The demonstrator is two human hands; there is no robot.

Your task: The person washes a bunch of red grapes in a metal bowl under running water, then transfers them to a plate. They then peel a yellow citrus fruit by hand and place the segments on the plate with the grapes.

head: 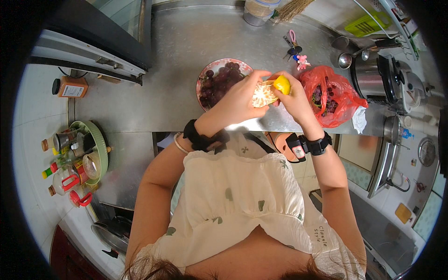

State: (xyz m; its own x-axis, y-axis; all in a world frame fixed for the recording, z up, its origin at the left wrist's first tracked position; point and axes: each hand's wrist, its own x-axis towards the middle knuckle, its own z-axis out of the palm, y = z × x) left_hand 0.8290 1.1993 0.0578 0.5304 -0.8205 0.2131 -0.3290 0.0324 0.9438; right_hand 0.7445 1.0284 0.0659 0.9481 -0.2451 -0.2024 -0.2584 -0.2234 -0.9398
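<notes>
Between both hands, above the front edge of a steel counter (168, 70), is a partly peeled citrus fruit (263, 95), its whitish-orange inside facing up. My left hand (245, 96) has its fingers and thumb around the peeled part. My right hand (292, 96) pinches a piece of yellow peel (282, 84) at the fruit's right side; whether this peel is still attached cannot be told. Just behind my left hand lies a patterned plate (200, 78) heaped with dark red grapes (220, 84). A red plastic bag (344, 113) with more grapes (323, 99) sits right of my right hand.
Keys with a pink charm (301, 61) lie behind the bag. A crumpled white tissue (359, 119) touches the bag's right side, and a pressure cooker (371, 78) stands beyond. A lidded plastic container (258, 14) stands at the back. A green tray of bottles (101, 150) is at the left.
</notes>
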